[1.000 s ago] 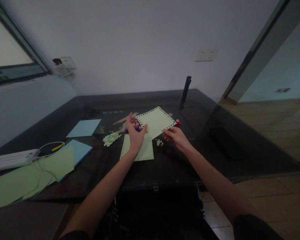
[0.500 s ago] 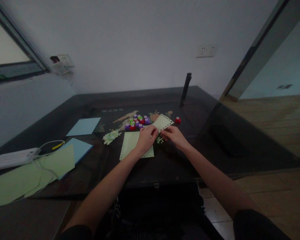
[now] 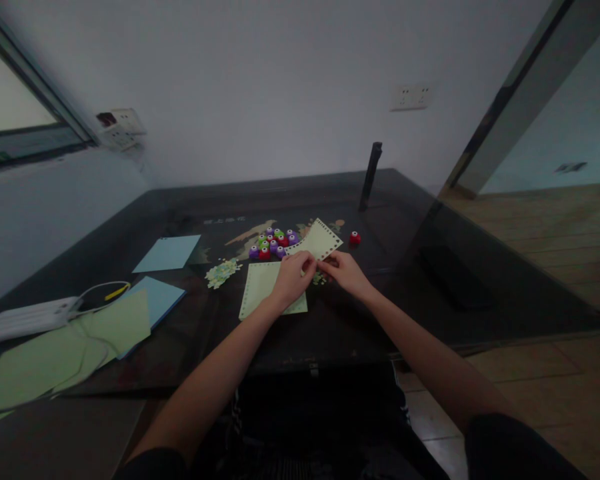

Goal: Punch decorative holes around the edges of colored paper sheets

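Observation:
A pale green sheet of paper (image 3: 320,241) with small holes punched along its edges is held up, slightly bent, between my two hands. My left hand (image 3: 294,277) pinches its lower edge with thumb and fingers. On the near right edge, my right hand (image 3: 347,272) closes its fingertips on the same sheet. Under my left hand lies another hole-edged green sheet (image 3: 261,287), flat on the table. Small punched-out paper bits (image 3: 320,278) lie below the right hand. Beyond the left hand stands a cluster of red, green and purple eye-marked craft punches (image 3: 273,244).
A red punch (image 3: 355,238) sits apart on the right. Left are a pile of paper bits (image 3: 223,273), blue paper (image 3: 169,253), green sheets (image 3: 75,347) and a white power strip (image 3: 27,319) with a cable. A black upright stick (image 3: 371,177) stands at the back of the dark table (image 3: 370,333).
The held sheet has tilted, its far corner rising and shifting left. My right hand has moved slightly left, closer to my left hand.

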Demonstrator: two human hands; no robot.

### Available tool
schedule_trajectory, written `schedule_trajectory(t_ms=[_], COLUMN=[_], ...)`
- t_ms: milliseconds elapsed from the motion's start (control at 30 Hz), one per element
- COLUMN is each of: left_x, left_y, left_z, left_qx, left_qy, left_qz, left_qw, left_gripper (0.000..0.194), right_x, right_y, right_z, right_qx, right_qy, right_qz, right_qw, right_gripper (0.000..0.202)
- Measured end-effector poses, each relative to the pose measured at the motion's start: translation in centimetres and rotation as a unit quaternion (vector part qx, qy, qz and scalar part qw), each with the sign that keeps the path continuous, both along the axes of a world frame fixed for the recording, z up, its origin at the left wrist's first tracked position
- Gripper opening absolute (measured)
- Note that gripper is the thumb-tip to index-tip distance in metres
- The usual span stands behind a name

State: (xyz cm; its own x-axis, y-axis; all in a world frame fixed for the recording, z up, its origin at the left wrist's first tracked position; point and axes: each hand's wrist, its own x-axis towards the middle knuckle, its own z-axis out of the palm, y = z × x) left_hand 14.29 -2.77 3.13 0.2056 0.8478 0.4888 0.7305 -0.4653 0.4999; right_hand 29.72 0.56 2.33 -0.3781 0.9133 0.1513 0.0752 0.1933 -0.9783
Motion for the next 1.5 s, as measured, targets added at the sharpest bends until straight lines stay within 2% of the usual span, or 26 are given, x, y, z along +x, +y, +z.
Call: schedule_trajectory(t_ms=[333,700,900,1200,1333,1500], left_x=[-0.18,0.21,0.47,0.72,0.67,0.02], left_y=[0.14,0.12,-0.03,-0.05,-0.16,-0.21], left_z=[-0.07,-0.49,-0.44,-0.75,-0.71,-0.35], left_qx=[-0.024,-0.079,-0.079,-0.019,0.003,0.049], left_qy=[-0.05,-0.154,-0.159,-0.088,-0.062,-0.119], left_qz=[-0.052,-0.069,-0.049,-0.001,0.017,0.047], left_qw=[0.997,0.982,0.983,0.996,0.998,0.991], left_gripper=[0.017,0.018,0.018,0.018,0.018,0.017], right_x=[0.13,0.07,-0.12,-0.66,-0.72,-0.16], right_y=[0.06,0.19,0.11,-0.34,-0.32,-0.01], right_z=[-0.17,-0.25,-0.3,-0.32,-0.33,0.13], right_qx=[0.021,0.043,0.046,0.062,0.044,0.015], right_qy=[-0.024,-0.013,-0.012,-0.025,-0.016,0.029], right_qz=[0.002,0.001,-0.021,-0.063,-0.076,-0.076], right_qw=[1.0,0.999,0.999,0.996,0.996,0.997], right_gripper=[0.022,0.022,0.022,0.023,0.025,0.027])
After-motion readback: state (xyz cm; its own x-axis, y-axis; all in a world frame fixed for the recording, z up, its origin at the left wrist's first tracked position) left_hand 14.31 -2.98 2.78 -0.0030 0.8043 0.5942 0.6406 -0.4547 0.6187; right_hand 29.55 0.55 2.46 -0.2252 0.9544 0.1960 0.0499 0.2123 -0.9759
